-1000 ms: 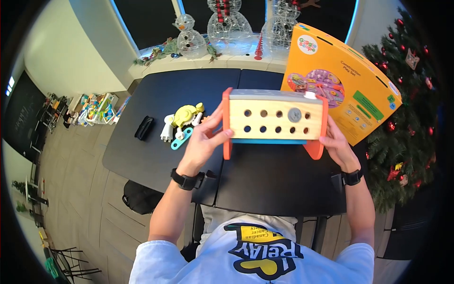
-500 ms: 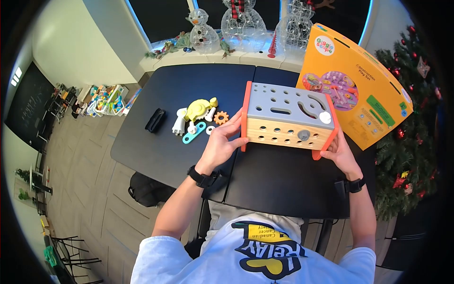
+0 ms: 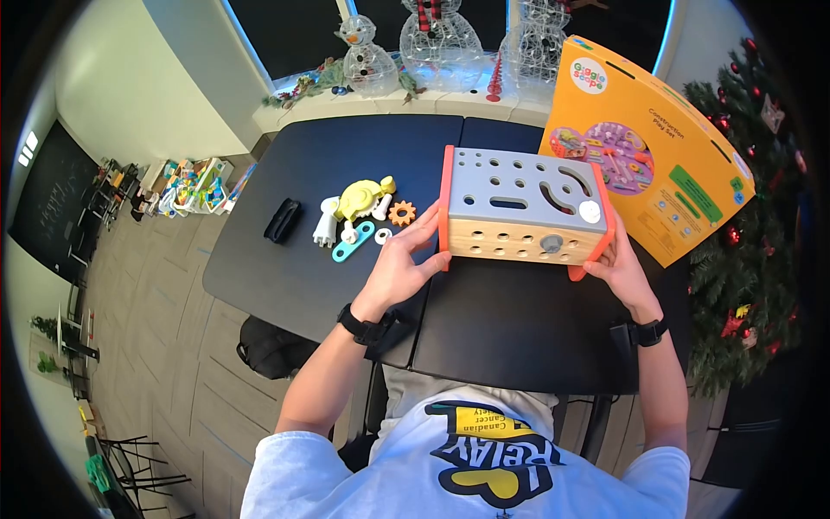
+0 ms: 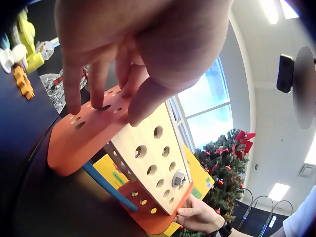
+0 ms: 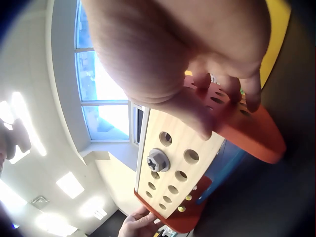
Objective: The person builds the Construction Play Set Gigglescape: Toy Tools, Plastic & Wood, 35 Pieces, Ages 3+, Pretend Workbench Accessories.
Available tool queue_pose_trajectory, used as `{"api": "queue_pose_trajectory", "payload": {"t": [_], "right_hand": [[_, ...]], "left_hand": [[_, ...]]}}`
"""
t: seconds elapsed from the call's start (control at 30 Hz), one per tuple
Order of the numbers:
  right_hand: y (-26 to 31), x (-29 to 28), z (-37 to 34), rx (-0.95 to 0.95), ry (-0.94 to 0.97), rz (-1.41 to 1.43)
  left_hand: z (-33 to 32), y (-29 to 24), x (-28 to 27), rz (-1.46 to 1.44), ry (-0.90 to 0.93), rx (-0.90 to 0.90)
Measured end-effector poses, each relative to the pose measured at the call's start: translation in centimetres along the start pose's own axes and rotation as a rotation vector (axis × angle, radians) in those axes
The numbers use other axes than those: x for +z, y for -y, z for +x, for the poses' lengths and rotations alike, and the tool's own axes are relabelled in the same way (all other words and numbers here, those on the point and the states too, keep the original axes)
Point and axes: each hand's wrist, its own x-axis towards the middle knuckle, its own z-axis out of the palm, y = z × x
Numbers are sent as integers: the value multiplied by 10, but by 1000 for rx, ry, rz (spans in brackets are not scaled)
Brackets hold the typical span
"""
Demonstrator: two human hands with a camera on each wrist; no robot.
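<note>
A toy workbench [image 3: 527,186] with a grey holed top, pale wooden front and orange end panels is between both hands. My left hand [image 3: 402,266] grips its left end panel [image 4: 84,136], fingers spread along the outer face and thumb at the front edge. On the opposite end, my right hand [image 3: 624,275] holds the other orange panel [image 5: 247,131], thumb toward the wooden front. A grey bolt [image 5: 158,161] with a cross-slotted head sits in one front hole. On the top's right corner is a white round piece [image 3: 590,212]. A blue bar [image 4: 108,186] runs low between the panels.
Left of the bench on the black table [image 3: 259,251] lie a yellow toy piece [image 3: 361,199], a turquoise strip [image 3: 353,241], an orange gear [image 3: 402,214] and a black case [image 3: 283,221]. A yellow box [image 3: 674,164] stands behind at right, beside a decorated tree [image 3: 735,259].
The workbench has tilted from showing mostly its wooden front to showing its grey top, both hands keeping their hold. Over the last half second it has barely shifted.
</note>
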Motion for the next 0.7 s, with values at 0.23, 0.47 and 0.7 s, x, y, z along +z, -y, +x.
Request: {"api": "queue_pose_trajectory", "payload": {"t": [0.23,0.47,0.7], "right_hand": [[7,5,0,-82,-55,-63],[16,12,-6,-198,-117,-289],[34,28,-12,-513,-286,-756]], "left_hand": [[-5,-5,-1,86,7,-63],[-7,-5,-10,117,34,-68],[19,27,-61,672,-106,70]]}}
